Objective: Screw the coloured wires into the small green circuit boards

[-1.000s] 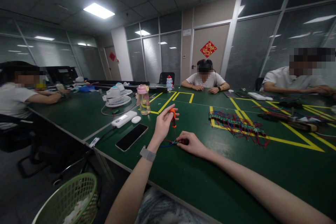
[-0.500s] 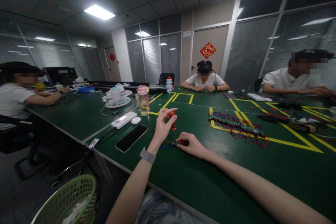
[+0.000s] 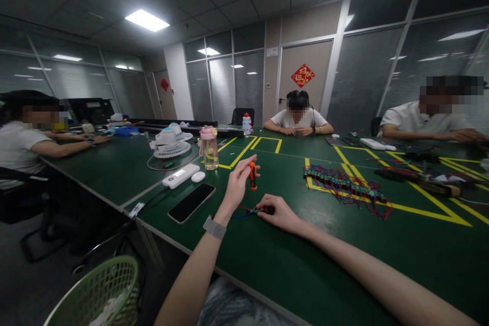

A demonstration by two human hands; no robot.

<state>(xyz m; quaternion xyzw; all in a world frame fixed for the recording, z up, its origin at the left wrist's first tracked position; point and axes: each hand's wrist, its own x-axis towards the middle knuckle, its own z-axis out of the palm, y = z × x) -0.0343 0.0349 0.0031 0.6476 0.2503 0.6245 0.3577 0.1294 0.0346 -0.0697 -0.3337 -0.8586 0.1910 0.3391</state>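
Observation:
My left hand (image 3: 237, 183) is closed round the orange handle of a screwdriver (image 3: 252, 175), which stands upright with its thin shaft pointing down. Below it, a small green circuit board (image 3: 253, 210) with red and blue wires lies on the green table (image 3: 282, 265). The fingers of my right hand (image 3: 278, 213) pinch the board's right side, and a dark part shows between them. The screwdriver's tip meets the board, though the exact contact point is too small to tell.
Left of my hands lie a black phone (image 3: 191, 202), a white power strip (image 3: 181, 176) and a bottle (image 3: 209, 147). Wired boards (image 3: 346, 183) form a row to the right. A green basket (image 3: 95, 285) stands below the table edge. Three people sit around the table.
The fingers of my left hand have straightened and shifted along the screwdriver handle, leaving more of it visible. My right hand has stayed almost still at the board.

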